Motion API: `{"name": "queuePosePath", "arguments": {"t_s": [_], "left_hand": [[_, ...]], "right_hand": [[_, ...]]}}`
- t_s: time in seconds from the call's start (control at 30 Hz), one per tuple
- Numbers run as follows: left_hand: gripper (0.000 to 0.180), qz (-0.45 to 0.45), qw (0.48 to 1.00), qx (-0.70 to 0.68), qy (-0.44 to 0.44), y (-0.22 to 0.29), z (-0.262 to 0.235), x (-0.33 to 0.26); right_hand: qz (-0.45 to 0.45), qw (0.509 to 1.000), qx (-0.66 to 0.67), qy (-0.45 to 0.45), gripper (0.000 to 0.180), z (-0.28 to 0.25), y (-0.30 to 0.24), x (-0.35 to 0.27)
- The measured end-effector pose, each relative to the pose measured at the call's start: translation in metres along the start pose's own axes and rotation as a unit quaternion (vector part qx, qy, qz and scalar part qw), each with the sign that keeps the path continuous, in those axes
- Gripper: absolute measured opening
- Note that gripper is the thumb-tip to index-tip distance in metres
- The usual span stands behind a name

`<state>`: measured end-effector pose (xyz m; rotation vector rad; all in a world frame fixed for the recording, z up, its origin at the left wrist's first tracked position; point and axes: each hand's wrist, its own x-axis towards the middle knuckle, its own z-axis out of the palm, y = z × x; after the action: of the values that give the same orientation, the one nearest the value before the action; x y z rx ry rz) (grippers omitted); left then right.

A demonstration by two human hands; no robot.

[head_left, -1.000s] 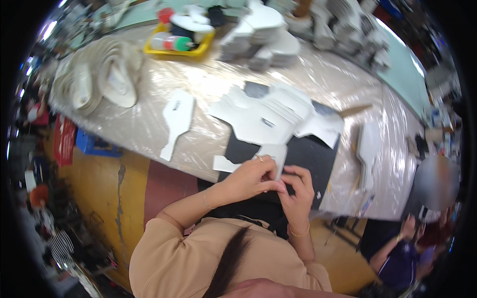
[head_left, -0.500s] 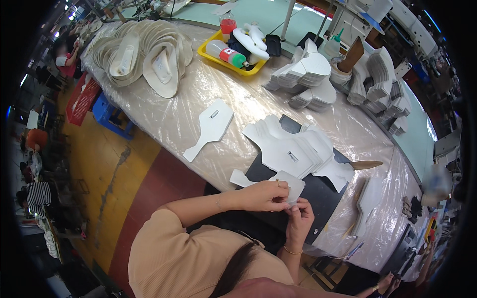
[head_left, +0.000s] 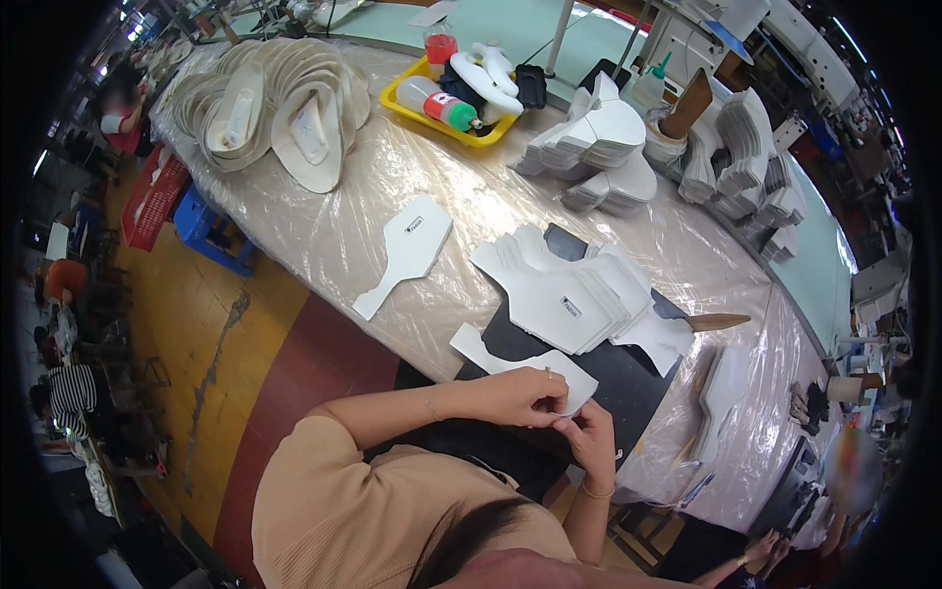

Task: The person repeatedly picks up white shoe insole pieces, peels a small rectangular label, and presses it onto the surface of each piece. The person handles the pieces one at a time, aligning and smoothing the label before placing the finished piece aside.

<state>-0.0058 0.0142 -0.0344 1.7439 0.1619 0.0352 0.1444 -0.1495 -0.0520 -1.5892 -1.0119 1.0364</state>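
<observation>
The white piece (head_left: pixel 549 364) lies flatter across the near part of the black board (head_left: pixel 638 395) than one second earlier, exposing more of its broad face; handling therefore appears confined to its near corner. The left hand (head_left: pixel 525 395) grips that edge between closed fingers; the right hand (head_left: pixel 593 438) pinches it alongside. Stacked white blanks (head_left: pixel 559 306) rest just beyond.

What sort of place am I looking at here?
Probably a sewing or shoe-parts workshop. The plastic-covered worktable carries stacks of matching white cut-out pieces and a pile of cream rounded pieces, and what looks like a sewing machine stands beyond it.
</observation>
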Motion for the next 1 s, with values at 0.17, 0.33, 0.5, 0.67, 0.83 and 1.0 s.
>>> {"name": "queuePosePath", "arguments": {"t_s": [0.17, 0.33, 0.5, 0.67, 0.83, 1.0], "left_hand": [[0.016, -0.017, 1.0, -0.014, -0.016, 0.002, -0.008, -0.003], [0.017, 0.058, 0.992, 0.101, -0.042, -0.005, -0.009, -0.003], [0.018, 0.036, 0.997, 0.057, -0.029, -0.008, -0.011, -0.006], [0.018, -0.012, 0.999, -0.03, 0.025, -0.015, -0.011, -0.012], [0.023, -0.006, 0.988, -0.113, 0.108, -0.025, 0.0, -0.019], [0.025, -0.017, 0.991, -0.073, 0.11, -0.015, 0.003, -0.018]], "right_hand": [[-0.053, 0.998, 0.032, -0.01, 0.019, 0.0, -0.005, 0.003], [-0.069, 0.997, 0.019, -0.012, 0.021, 0.004, -0.012, 0.003], [-0.087, 0.996, 0.02, 0.011, 0.026, 0.01, -0.005, 0.004], [-0.097, 0.991, 0.057, 0.077, 0.031, 0.017, 0.001, 0.007], [-0.066, 0.988, 0.095, 0.102, 0.031, 0.021, 0.001, 0.01], [-0.026, 0.99, 0.109, 0.085, 0.03, 0.02, -0.011, 0.007]]}}
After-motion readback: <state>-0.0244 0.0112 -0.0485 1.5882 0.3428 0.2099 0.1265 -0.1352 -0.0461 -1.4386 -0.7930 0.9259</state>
